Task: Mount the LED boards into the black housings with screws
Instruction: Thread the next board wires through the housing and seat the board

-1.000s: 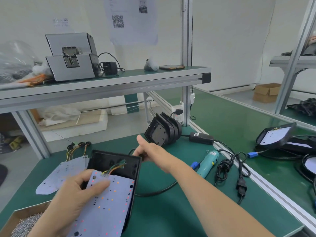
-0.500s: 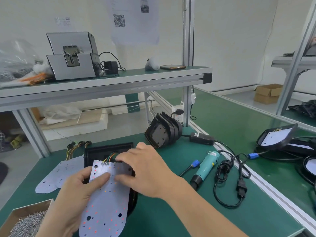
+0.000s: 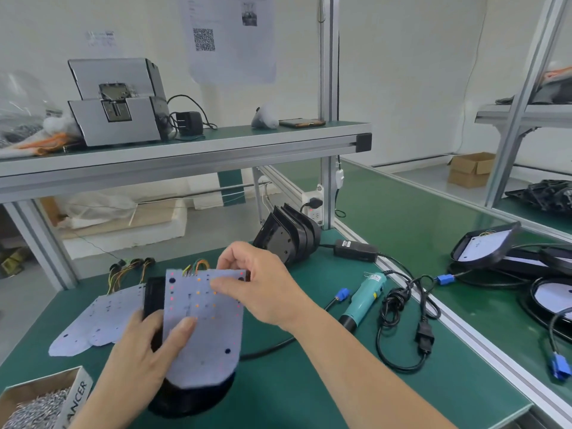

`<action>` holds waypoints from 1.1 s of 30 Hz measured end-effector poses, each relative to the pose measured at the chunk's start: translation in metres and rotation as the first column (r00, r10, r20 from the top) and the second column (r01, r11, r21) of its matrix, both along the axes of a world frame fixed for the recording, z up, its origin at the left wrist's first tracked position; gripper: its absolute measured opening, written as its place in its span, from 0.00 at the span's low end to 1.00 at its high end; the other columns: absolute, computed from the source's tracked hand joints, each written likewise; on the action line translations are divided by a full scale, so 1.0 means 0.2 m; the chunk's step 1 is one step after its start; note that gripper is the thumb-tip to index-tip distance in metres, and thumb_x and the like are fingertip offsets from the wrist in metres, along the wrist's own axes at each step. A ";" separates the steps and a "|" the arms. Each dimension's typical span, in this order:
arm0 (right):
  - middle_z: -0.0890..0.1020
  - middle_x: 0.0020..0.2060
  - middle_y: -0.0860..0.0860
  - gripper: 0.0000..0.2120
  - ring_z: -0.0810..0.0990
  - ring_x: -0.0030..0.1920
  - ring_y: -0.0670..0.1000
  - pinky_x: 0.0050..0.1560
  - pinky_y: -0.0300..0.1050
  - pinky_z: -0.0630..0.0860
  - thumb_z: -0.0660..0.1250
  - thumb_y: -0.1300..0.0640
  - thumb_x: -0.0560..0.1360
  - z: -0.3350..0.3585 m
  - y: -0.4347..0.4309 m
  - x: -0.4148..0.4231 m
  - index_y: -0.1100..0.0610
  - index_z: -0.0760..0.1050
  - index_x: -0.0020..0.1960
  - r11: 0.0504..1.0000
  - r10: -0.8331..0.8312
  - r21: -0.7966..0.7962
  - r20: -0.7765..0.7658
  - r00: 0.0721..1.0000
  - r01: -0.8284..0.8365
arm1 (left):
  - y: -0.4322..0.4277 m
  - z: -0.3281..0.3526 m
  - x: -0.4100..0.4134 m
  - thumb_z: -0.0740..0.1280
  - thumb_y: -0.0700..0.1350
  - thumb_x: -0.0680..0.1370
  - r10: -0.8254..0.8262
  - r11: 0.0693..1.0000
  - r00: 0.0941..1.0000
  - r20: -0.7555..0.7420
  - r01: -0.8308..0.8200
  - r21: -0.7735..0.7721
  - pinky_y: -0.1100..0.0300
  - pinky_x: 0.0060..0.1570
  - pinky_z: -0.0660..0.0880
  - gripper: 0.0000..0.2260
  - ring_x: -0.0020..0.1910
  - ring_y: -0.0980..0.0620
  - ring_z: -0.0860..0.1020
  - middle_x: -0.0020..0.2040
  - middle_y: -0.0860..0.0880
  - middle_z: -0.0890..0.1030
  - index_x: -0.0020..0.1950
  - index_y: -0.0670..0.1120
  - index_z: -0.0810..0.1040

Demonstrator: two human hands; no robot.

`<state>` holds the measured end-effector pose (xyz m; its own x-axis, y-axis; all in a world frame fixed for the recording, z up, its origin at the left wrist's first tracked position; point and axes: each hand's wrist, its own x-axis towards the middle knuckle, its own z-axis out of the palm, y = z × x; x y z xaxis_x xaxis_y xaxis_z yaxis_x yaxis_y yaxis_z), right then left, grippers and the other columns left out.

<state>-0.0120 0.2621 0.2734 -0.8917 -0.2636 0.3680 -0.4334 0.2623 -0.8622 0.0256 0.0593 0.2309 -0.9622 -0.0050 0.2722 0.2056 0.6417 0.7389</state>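
A white LED board [image 3: 204, 332] with coloured dots and a bundle of coloured wires at its top lies over a black housing [image 3: 185, 400] near the table's front. My left hand [image 3: 139, 363] grips the board and housing from the left, thumb on the board's face. My right hand [image 3: 257, 286] pinches the board's upper right corner. More LED boards [image 3: 96, 320] with wires lie flat to the left. A stack of black housings [image 3: 288, 236] stands behind my right hand. A cardboard box of screws [image 3: 34, 404] sits at the bottom left.
A teal electric screwdriver [image 3: 365, 298] lies right of my hands beside a coiled black cable [image 3: 402, 323] and a power adapter [image 3: 356, 250]. Assembled lamps [image 3: 483, 246] lie at the far right. An overhead shelf [image 3: 185, 153] carries a grey machine.
The LED board has swung down flat over the black housing. My right hand came back from the stacked housings and took the board's top right corner; my left hand shifted lower on the board.
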 end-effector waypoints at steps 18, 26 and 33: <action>0.72 0.69 0.45 0.23 0.73 0.59 0.43 0.56 0.42 0.73 0.59 0.74 0.76 -0.07 0.04 -0.07 0.52 0.78 0.61 0.965 -0.026 -0.260 -0.021 0.999 0.019 | 0.01 -0.02 -0.04 0.68 0.71 0.70 0.161 0.918 0.986 -0.032 -0.138 0.372 0.46 0.50 0.75 0.25 0.48 0.45 0.82 0.46 0.51 0.85 0.53 0.52 0.80; 0.76 0.32 0.38 0.12 0.70 0.36 0.42 0.39 0.36 0.71 0.65 0.68 0.74 -0.26 -0.08 -0.08 0.52 0.73 0.39 0.997 0.083 0.001 0.115 0.990 -0.083 | 0.06 0.02 -0.01 0.68 0.65 0.66 0.019 0.814 0.997 0.080 -0.062 0.577 0.45 0.50 0.78 0.16 0.44 0.48 0.84 0.46 0.53 0.87 0.49 0.60 0.82; 0.72 0.38 0.52 0.04 0.63 0.42 0.50 0.44 0.50 0.67 0.64 0.65 0.75 -0.28 -0.06 -0.08 0.66 0.71 0.43 0.982 0.054 0.175 0.106 0.993 -0.072 | 0.10 -0.03 0.00 0.75 0.42 0.71 -0.019 0.781 0.998 0.059 -0.022 0.624 0.67 0.26 0.75 0.08 0.27 0.58 0.81 0.33 0.56 0.84 0.48 0.50 0.81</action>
<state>-0.0290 0.2506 0.2167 -0.9012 -0.3740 0.2192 -0.3675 0.3908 -0.8439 0.0265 0.0799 0.2247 -0.9760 -0.1560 0.1522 0.1484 0.0359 0.9883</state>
